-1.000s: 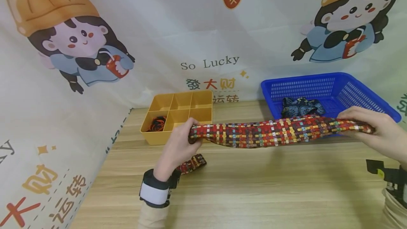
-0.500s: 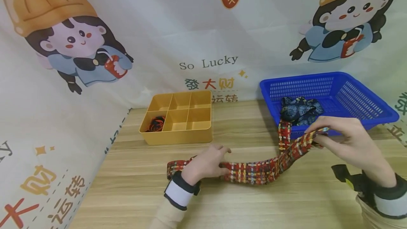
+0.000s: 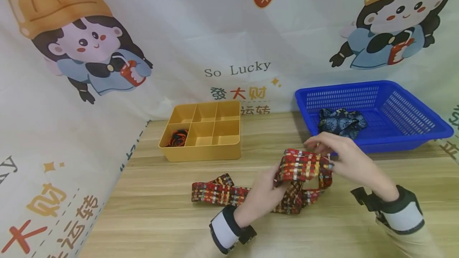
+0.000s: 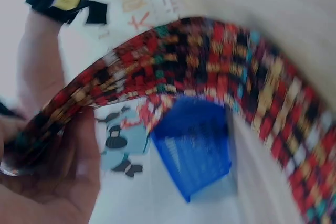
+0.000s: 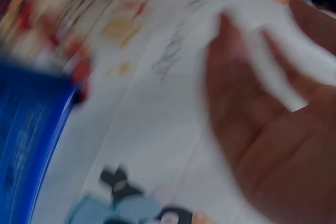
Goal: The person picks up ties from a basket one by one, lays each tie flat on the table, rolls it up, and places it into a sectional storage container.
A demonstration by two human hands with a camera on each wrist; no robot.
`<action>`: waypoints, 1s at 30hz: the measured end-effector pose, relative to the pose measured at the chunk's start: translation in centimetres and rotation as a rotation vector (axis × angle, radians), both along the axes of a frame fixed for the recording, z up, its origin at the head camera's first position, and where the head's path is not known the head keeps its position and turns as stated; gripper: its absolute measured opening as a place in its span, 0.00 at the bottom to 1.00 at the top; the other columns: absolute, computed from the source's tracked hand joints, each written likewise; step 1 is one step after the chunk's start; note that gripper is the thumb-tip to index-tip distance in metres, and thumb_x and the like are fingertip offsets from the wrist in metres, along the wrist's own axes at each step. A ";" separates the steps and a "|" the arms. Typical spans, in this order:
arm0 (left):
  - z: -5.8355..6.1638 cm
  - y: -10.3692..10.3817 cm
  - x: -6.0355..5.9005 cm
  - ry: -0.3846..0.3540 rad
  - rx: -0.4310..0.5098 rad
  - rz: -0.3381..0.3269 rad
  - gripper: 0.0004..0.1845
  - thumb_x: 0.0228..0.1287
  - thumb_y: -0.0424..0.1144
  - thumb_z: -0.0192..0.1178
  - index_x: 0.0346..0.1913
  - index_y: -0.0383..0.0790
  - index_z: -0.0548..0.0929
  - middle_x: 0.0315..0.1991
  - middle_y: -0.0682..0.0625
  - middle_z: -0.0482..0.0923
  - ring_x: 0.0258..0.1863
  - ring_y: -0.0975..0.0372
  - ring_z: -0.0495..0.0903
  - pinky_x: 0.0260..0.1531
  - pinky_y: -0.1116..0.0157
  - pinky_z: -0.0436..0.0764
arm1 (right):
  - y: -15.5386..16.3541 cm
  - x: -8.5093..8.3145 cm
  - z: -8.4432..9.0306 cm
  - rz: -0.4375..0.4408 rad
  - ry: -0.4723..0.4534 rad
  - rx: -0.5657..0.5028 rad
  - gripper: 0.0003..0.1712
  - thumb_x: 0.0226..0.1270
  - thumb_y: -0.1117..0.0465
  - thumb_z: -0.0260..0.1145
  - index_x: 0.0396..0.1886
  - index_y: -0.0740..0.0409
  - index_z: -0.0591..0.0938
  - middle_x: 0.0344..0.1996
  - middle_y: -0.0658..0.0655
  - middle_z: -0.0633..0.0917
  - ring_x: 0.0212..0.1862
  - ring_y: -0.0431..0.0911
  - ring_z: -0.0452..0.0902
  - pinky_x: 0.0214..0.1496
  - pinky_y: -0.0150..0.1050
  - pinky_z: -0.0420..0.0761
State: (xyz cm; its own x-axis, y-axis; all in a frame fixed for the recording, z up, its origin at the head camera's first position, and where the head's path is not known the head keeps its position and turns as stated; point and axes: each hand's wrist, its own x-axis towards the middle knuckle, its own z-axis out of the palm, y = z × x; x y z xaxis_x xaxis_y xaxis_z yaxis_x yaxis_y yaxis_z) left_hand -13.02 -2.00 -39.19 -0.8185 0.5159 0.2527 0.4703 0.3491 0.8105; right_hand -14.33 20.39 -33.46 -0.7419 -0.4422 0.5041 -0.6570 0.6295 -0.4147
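Observation:
A long red, yellow and black woven-pattern necktie lies partly along the table, with a loop of it raised at the centre right of the head view. My left hand grips this loop between thumb and fingers. In the left wrist view the necktie arches across from the hand at the left edge. My right hand is just right of the loop, its fingers near the necktie's right end. Spread fingers with nothing between them show, blurred, in the right wrist view.
Behind the left hand stands a yellow six-part box, a rolled black and orange strip in its front-left compartment. A blue basket at the back right holds a dark blue patterned cloth. A printed curtain hangs behind.
The necktie went from stretched level between both hands to lowered on the table, then partly raised in a loop by the left hand. The right hand let go and moved left.

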 end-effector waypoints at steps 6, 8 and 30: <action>0.7 -1.4 -0.8 -0.071 0.065 0.152 0.26 0.54 0.23 0.45 0.58 0.37 0.71 0.39 0.41 0.85 0.31 0.62 0.81 0.34 0.70 0.77 | 1.3 -1.9 -2.9 -0.587 -0.230 0.246 0.33 0.64 0.45 0.63 0.38 0.76 0.68 0.13 0.60 0.71 0.14 0.51 0.68 0.11 0.37 0.62; 0.9 -1.7 -0.9 -0.040 0.059 0.175 0.25 0.56 0.24 0.44 0.59 0.37 0.72 0.38 0.41 0.86 0.29 0.63 0.80 0.34 0.69 0.77 | 1.2 -2.3 -3.6 -0.610 -0.254 0.220 0.31 0.63 0.49 0.65 0.36 0.76 0.66 0.12 0.62 0.70 0.13 0.53 0.69 0.10 0.39 0.62; 1.7 -3.6 -2.8 -0.368 0.379 0.396 0.35 0.75 0.58 0.29 0.74 0.39 0.50 0.74 0.40 0.52 0.74 0.48 0.53 0.72 0.49 0.51 | 2.0 1.0 0.9 0.242 -0.168 0.031 0.44 0.57 0.77 0.62 0.73 0.53 0.60 0.73 0.39 0.54 0.16 0.26 0.66 0.17 0.27 0.70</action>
